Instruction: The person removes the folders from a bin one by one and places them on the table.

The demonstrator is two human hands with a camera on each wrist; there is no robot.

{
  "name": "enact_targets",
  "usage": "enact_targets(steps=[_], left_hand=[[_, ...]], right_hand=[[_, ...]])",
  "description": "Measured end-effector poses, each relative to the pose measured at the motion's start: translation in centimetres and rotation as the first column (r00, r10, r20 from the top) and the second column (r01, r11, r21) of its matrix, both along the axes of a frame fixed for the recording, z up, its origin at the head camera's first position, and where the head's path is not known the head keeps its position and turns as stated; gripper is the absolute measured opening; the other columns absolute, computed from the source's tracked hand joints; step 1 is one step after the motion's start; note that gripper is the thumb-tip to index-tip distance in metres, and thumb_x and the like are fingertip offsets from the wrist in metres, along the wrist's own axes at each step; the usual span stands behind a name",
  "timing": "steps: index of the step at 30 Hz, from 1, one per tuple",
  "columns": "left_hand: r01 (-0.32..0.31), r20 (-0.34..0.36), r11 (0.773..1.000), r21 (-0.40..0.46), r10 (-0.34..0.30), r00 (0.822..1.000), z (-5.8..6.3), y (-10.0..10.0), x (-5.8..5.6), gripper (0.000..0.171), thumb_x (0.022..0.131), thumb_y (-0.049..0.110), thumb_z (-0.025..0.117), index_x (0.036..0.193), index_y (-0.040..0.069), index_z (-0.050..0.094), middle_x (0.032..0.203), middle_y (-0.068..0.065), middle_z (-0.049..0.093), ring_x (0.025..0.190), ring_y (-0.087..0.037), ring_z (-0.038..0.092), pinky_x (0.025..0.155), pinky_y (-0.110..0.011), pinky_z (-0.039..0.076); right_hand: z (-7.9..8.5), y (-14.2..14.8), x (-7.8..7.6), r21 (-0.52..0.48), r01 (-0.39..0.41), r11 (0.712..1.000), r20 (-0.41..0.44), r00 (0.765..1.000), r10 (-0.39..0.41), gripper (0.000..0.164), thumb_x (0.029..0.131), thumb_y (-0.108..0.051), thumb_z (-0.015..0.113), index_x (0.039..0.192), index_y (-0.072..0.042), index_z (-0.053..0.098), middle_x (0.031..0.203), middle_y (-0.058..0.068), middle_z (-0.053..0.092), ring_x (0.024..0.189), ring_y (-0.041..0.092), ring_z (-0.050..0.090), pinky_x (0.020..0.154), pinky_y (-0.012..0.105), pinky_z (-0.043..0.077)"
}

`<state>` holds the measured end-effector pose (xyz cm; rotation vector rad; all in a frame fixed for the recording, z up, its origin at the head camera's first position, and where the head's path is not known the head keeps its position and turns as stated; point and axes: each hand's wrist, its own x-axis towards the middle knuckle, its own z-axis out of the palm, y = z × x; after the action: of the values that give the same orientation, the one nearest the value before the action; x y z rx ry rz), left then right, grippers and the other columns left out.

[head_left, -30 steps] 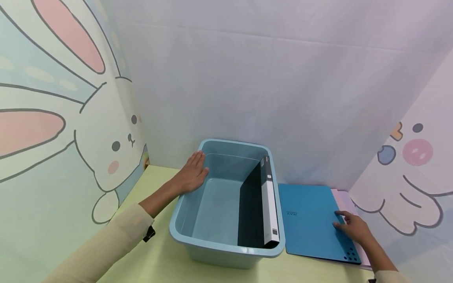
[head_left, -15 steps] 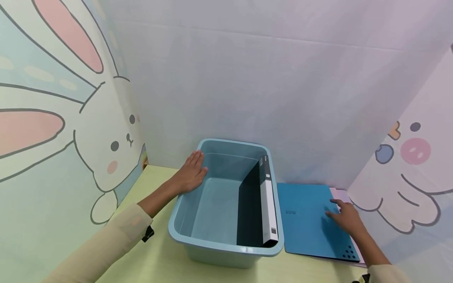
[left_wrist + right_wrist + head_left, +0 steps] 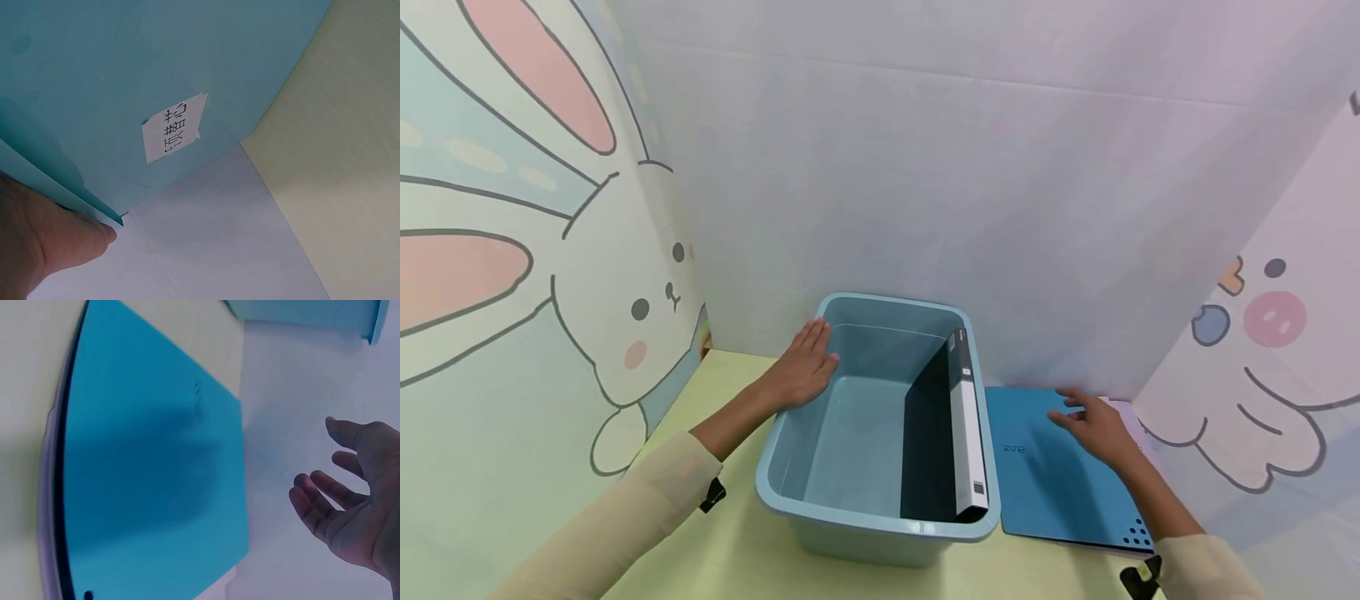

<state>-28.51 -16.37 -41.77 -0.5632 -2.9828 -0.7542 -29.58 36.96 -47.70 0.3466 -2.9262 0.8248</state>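
Observation:
A light blue plastic tub (image 3: pixel 880 523) stands on the table, with a white paper label (image 3: pixel 175 128) on its outer wall in the left wrist view. My left hand (image 3: pixel 801 371) rests on the tub's left rim, fingers extended. Inside, along the right wall, a black binder-like case with a white edge (image 3: pixel 967 442) stands upright. Right of the tub lies a flat blue folder-like board (image 3: pixel 1037 500) with dark lettering and a group of dark dots at one corner. Above its far part hovers my right hand (image 3: pixel 1093 429), holding nothing, fingers loosely spread and apart from the board.
Pink and lilac flat items (image 3: pixel 1126 412) show from under the blue board. The pale yellow table (image 3: pixel 730 533) runs up to a plain whitish back wall (image 3: pixel 880 183). Side panels carry a printed rabbit (image 3: pixel 617 317) and a printed bird (image 3: pixel 1285 375).
My right hand has lifted off the blue board's right edge and moved left and toward the back above it. The left hand stays on the tub rim.

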Motion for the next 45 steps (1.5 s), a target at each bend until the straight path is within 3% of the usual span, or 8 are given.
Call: enact_targets(steps=[11,16,21,28,37,40,45], left_hand=[[0.003,-0.003,1.000,-0.002,-0.003,1.000,0.0,-0.1,0.1,0.071,0.120,0.027,0.029,0.172,-0.019,0.012,0.185,-0.037,0.006,0.176,-0.054,0.002,0.144,-0.064,0.006],[0.000,0.000,1.000,-0.006,0.000,1.000,0.0,-0.1,-0.1,0.069,0.122,0.025,0.030,0.172,-0.019,0.012,0.185,-0.037,0.007,0.176,-0.054,0.002,0.144,-0.063,0.006],[-0.007,0.000,1.000,-0.009,0.007,1.000,-0.1,-0.1,0.0,0.069,0.122,0.025,0.030,0.172,-0.019,0.012,0.186,-0.037,0.007,0.176,-0.054,0.002,0.144,-0.063,0.005],[-0.011,-0.004,1.000,0.000,0.011,1.000,-0.1,-0.2,0.2,0.069,0.122,0.026,0.030,0.172,-0.018,0.012,0.186,-0.036,0.006,0.176,-0.054,0.002,0.145,-0.063,0.005],[-0.007,-0.008,1.000,0.002,0.007,1.000,-0.2,-0.1,0.0,0.069,0.122,0.025,0.030,0.172,-0.018,0.013,0.185,-0.037,0.007,0.176,-0.053,0.002,0.144,-0.063,0.006],[-0.004,-0.011,1.000,-0.003,0.004,1.000,-0.2,-0.1,-0.1,0.069,0.122,0.025,0.030,0.172,-0.019,0.014,0.186,-0.036,0.007,0.176,-0.053,0.003,0.144,-0.063,0.006],[-0.002,-0.012,1.000,-0.012,0.002,1.000,-0.2,0.0,-0.2,0.069,0.122,0.026,0.031,0.172,-0.018,0.013,0.186,-0.036,0.007,0.176,-0.053,0.002,0.145,-0.063,0.005]], right_hand=[[2.2,-4.9,-0.4,-0.028,-0.054,0.998,-0.029,0.998,0.053,0.058,0.112,-0.034,0.072,0.159,0.000,0.060,0.147,0.036,0.068,0.125,0.056,0.073,0.086,0.058,0.071],[3.2,-6.7,-0.4,-0.071,-0.073,0.995,-0.027,0.997,0.071,0.059,0.115,-0.040,0.066,0.162,-0.005,0.059,0.151,0.032,0.068,0.130,0.054,0.071,0.093,0.060,0.069],[4.4,-8.6,-0.2,-0.155,-0.116,0.981,0.005,0.993,0.118,0.061,0.116,-0.045,0.063,0.166,-0.010,0.055,0.158,0.028,0.064,0.132,0.049,0.071,0.095,0.055,0.069],[6.0,-11.9,0.4,-0.204,-0.136,0.970,0.061,0.987,0.151,0.070,0.111,-0.050,0.071,0.170,-0.016,0.051,0.167,0.023,0.056,0.138,0.046,0.067,0.097,0.053,0.069],[6.2,-13.9,0.5,-0.197,-0.125,0.972,0.086,0.986,0.144,0.085,0.101,-0.048,0.084,0.171,-0.015,0.049,0.168,0.025,0.043,0.136,0.047,0.056,0.087,0.044,0.063],[6.4,-14.3,0.4,-0.160,-0.135,0.978,0.060,0.987,0.146,0.085,0.101,-0.050,0.084,0.171,-0.015,0.050,0.167,0.025,0.044,0.135,0.044,0.054,0.088,0.047,0.060],[6.9,-15.2,0.3,-0.122,-0.173,0.977,0.017,0.984,0.176,0.083,0.099,-0.048,0.086,0.169,-0.014,0.054,0.165,0.026,0.045,0.136,0.045,0.053,0.099,0.063,0.059]])
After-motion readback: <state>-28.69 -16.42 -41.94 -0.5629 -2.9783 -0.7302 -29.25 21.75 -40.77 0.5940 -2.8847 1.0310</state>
